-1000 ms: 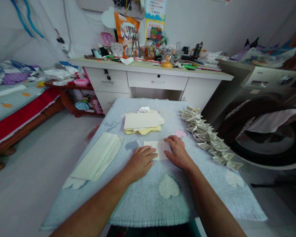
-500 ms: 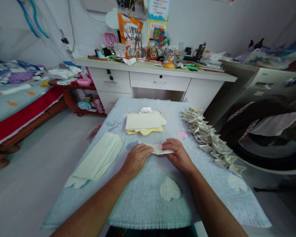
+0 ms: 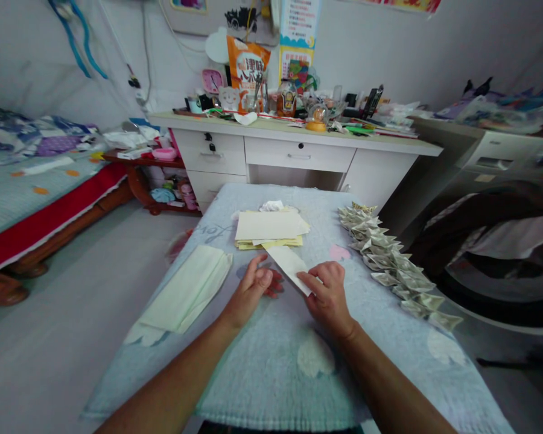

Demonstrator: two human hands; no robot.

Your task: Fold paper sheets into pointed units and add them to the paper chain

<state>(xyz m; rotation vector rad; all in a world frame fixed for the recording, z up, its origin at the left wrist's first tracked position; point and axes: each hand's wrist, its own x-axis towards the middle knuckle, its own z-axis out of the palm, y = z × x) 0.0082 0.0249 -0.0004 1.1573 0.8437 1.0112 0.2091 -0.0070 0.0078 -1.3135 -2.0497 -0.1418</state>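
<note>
My right hand (image 3: 329,295) pinches the near end of a folded strip of pale paper (image 3: 289,263), which slants away to the left. The strip's far end reaches the front of a stack of cream and yellow paper sheets (image 3: 271,226). Apart from the strip, my left hand (image 3: 256,283) is turned palm inward with its fingers spread and nothing in them. Left of it lies a pile of folded pale green paper (image 3: 185,289). Over on the right stands a long row of pointed folded paper pieces (image 3: 389,259).
All this lies on a table under a light blue cloth (image 3: 253,374). Behind it is a white desk (image 3: 298,154) crowded with jars and an orange snack bag (image 3: 248,69). A washing machine (image 3: 484,163) stands on the right, a bed (image 3: 36,187) on the left.
My left hand has let go of the paper strip and opened. My right hand has swung the strip round, from lying crosswise to slanting away from me. The view has shifted slightly.
</note>
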